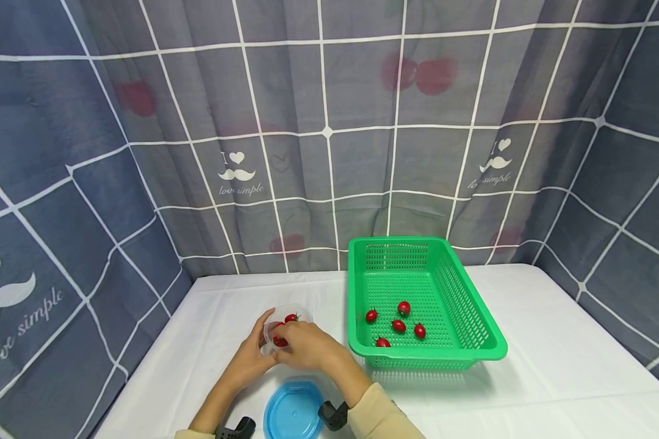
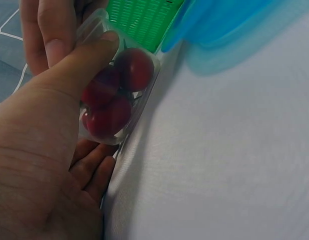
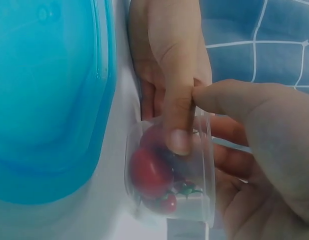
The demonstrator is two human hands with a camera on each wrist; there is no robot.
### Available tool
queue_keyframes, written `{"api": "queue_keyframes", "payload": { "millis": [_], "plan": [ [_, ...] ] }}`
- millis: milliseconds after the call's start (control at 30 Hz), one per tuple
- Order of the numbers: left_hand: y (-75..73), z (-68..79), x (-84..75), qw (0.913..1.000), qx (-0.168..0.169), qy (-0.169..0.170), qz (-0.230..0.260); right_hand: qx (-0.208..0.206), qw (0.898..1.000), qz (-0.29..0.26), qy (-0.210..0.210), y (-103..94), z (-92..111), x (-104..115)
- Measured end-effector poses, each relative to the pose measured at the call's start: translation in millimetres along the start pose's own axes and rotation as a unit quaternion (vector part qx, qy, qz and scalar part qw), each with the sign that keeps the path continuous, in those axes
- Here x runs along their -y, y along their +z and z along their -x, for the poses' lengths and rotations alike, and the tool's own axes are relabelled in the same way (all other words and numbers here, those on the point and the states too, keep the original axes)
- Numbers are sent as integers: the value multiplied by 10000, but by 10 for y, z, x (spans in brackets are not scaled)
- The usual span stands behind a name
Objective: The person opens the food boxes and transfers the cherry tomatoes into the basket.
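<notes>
A clear plastic tub point(image 1: 302, 313) with several cherry tomatoes point(image 3: 150, 172) in it stands at the left part of the table. My left hand point(image 1: 251, 355) grips the tub from its near left side, the thumb pressed on the wall in the left wrist view. Over the tub's mouth is my right hand point(image 1: 307, 346), its fingers point(image 3: 229, 131) at the rim and its thumb touching the left hand. Whether those fingers pinch a tomato is hidden. Between the forearms lies a blue lid point(image 1: 293, 410).
Right of the hands stands a green perforated basket point(image 1: 475, 311). Several loose cherry tomatoes point(image 1: 398, 326) lie on its floor, toward the near left. White cloth point(image 1: 549, 366) covers the table, and dark checked curtains point(image 1: 357, 164) hang behind and at both sides.
</notes>
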State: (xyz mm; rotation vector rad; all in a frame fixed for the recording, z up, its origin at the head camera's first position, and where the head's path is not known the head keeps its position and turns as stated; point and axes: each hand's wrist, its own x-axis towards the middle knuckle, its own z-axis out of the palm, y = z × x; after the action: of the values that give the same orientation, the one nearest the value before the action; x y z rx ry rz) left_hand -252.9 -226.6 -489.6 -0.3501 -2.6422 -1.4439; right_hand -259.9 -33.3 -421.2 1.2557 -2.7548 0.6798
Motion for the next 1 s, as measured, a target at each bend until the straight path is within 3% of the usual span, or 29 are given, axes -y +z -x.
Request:
{"api": "queue_keyframes", "payload": {
  "millis": [267,567,867,1000],
  "plan": [
    [-5,11,-22,9999,30,-9,-143,-142,9992,-377,19,-28,-20,-36],
    [6,4,-5,9999,84,43,-63,-21,9999,-140,63,-25,-13,-14],
    [3,12,3,9999,72,31,-84,-106,9977,-668,104,-1,-23,-53],
    [0,8,-10,9999,103,82,-44,-45,9985,-504,217,-13,-10,-28]
  ]
}}
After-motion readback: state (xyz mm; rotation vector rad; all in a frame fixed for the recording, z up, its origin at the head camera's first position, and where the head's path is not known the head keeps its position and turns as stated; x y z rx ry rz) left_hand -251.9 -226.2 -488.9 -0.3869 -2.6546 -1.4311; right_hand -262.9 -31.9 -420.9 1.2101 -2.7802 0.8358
